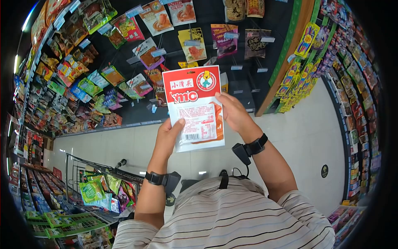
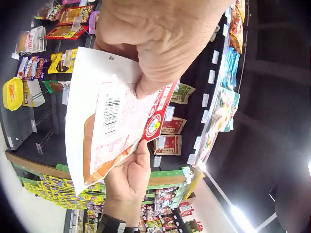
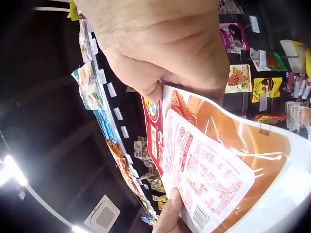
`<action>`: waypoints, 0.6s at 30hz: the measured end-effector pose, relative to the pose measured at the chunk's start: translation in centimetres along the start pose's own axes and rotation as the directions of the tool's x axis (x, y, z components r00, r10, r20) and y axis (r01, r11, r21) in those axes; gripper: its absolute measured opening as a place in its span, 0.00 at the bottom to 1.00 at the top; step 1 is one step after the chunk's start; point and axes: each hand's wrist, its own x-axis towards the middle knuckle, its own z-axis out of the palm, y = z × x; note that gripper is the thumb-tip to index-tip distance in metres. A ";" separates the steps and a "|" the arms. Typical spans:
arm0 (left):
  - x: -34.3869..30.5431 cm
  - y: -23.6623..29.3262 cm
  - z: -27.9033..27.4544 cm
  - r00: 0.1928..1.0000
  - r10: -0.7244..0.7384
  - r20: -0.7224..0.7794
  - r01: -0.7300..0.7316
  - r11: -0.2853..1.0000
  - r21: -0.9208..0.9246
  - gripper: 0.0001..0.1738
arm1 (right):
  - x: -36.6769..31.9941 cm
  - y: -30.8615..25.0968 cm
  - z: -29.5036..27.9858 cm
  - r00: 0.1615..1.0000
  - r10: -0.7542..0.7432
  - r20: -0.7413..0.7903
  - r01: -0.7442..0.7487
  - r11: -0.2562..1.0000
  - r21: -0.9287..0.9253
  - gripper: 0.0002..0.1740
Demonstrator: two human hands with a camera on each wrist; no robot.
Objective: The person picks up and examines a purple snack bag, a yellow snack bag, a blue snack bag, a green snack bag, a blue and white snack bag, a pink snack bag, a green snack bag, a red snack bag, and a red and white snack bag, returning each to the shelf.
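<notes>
A red and white snack packet (image 1: 195, 110) is held up in front of the body, its printed back with barcode facing the head camera. My left hand (image 1: 168, 137) grips its lower left edge, thumb lying on the printed side. At the upper right edge, my right hand (image 1: 236, 112) pinches it between thumb and fingers. In the left wrist view the packet (image 2: 109, 116) spans both hands, with the left hand (image 2: 160, 43) close to the camera. The right wrist view shows a brownish food picture on the packet (image 3: 218, 160) beside the text panel. Fingers behind it are hidden.
Hanging racks of snack packets (image 1: 192, 43) stand ahead, with more bagged snacks (image 1: 83, 79) on the left. A shopping cart (image 1: 74, 174) holding several bags (image 1: 93, 191) is at the lower left. Yellow packets (image 1: 304, 76) hang on the shelf end at right, above the tiled floor (image 1: 306, 137).
</notes>
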 end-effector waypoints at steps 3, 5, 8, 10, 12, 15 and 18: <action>0.1 0.0 0.9 0.997 0.076 -0.014 -0.075 0.995 0.059 0.18 | -0.8 -0.7 -1.1 0.977 -0.165 -0.131 0.118 0.943 -0.310 0.22; 0.5 0.5 1.5 0.973 0.230 -0.023 -0.214 0.933 0.288 0.17 | -1.2 -0.9 -1.0 0.920 -0.374 -0.115 0.238 0.769 -0.593 0.25; 0.3 1.8 3.7 0.888 0.451 0.087 -0.376 0.607 0.700 0.16 | -1.9 0.7 1.7 0.924 -0.381 0.018 0.327 0.766 -0.554 0.29; -0.7 2.5 7.0 0.778 0.574 0.254 -0.501 0.325 0.802 0.20 | -2.6 -0.2 4.4 0.898 -0.420 0.134 0.436 0.805 -0.403 0.28; -1.7 3.5 9.6 0.690 0.614 0.383 -0.584 0.159 0.796 0.23 | -3.1 -1.3 3.9 0.963 -0.263 0.068 0.270 0.950 -0.155 0.27; -2.5 4.4 11.0 0.636 0.609 0.474 -0.682 0.157 0.714 0.24 | -4.2 -3.3 2.5 0.988 -0.137 0.064 0.131 0.987 0.091 0.23; -2.0 3.8 10.2 0.629 0.607 0.486 -0.730 0.246 0.638 0.23 | -3.6 -2.9 -0.5 0.986 -0.162 0.028 0.159 0.984 0.075 0.20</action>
